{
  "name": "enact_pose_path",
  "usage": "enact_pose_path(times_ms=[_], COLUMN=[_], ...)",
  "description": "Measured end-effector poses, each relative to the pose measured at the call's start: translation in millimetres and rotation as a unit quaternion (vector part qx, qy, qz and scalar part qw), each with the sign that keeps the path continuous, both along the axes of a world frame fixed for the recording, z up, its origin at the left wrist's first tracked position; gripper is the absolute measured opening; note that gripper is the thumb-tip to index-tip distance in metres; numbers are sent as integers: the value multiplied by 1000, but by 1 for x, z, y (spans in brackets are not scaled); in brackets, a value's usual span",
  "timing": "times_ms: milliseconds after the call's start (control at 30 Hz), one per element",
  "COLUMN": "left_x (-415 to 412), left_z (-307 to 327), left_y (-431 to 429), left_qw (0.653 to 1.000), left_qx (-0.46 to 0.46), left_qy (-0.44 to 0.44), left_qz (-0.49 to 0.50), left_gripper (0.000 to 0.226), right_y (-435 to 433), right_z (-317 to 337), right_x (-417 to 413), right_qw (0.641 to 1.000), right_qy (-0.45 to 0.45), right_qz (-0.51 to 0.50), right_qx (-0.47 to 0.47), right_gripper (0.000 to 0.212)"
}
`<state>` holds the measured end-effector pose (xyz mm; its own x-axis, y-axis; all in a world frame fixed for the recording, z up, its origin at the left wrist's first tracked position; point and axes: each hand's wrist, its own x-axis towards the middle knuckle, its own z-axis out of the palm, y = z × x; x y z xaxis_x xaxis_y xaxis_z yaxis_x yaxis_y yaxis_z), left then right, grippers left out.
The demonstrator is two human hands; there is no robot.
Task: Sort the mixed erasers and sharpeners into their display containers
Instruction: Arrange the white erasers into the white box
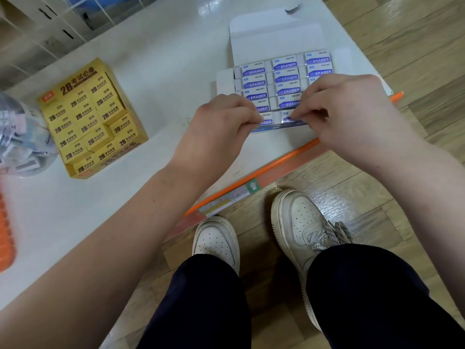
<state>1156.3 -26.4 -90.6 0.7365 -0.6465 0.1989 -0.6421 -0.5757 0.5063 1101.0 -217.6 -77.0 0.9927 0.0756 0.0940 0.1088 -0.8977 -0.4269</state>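
Erasers with blue labels (288,78) lie packed in tidy rows in the white display box (264,39). Its lid is folded back to leave the rows reachable, and it sits close to the near edge of the desk (163,59). Both hands work the nearest row, probably squaring the last pieces into line. The left hand (221,122) has its grip curled in, fingertips pinching the corner eraser (266,122). The right hand (347,114) nips the middle front eraser (289,119) between thumb and forefinger, the other fingers tucked under. A fingertip hold suits the tight fit — a fuller grip would likely knock the neighbouring pieces.

The yellow 2B eraser box (88,117) stands well apart to the left, which keeps the two kinds separate.

The right hand covers the white box's near right corner, so whether that column is filled cannot be told. The clear tub (17,137) is cut off at the left edge and its contents are blurred — sharpeners or erasers, it is impossible to say.
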Motion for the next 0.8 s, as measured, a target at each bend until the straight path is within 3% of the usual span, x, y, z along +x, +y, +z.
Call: enact_pose_path(times_ms=[300, 567, 667, 800], left_x=[4, 8, 9, 8], left_z=[2, 2, 5, 15], left_y=[7, 36, 62, 94], left_qw=[996, 996, 996, 985], left_qx=[47, 44, 35, 103], left_qy=[-79, -68, -24, 86], left_qz=[-3, 31, 72, 113], left_gripper=[24, 15, 14, 17], right_y=[0, 9, 23, 64], right_z=[-4, -1, 1, -7], right_x=[1, 0, 3, 5], right_qw=[999, 998, 995, 990], right_qy=[-22, -38, -76, -92], right_qz=[3, -22, -29, 44], right_qx=[29, 34, 53, 96], right_gripper=[18, 20, 21, 19])
